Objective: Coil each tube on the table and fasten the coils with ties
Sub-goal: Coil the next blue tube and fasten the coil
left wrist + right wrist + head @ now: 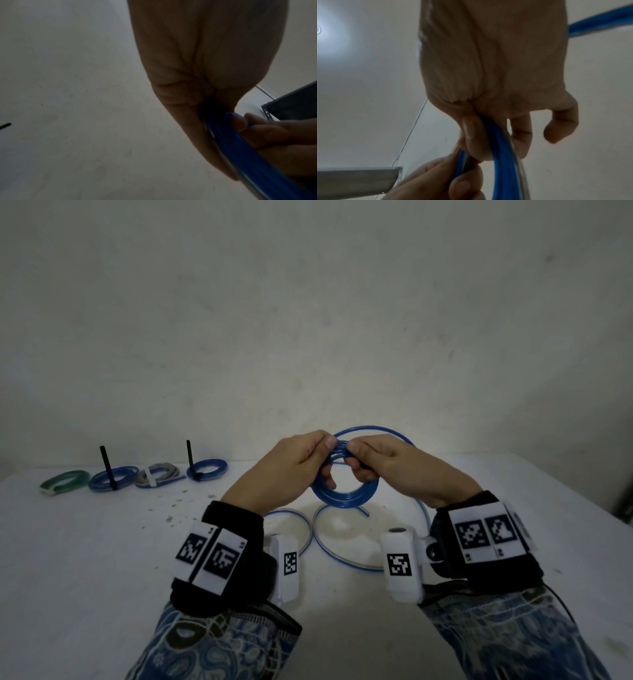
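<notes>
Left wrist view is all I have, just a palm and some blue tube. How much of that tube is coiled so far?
Observer: Several loops form a blue coil held above the table; a loose tail still curves on the surface.
Operator: Which hands hold it?
Observer: Both: the left hand and right hand pinch the coil's top together.
Operator: Any finished coils?
Observer: Four lie at the far left: a green coil, two blue, one grey.
Operator: Tied?
Observer: A black tie stands up from the rightmost one.
</notes>
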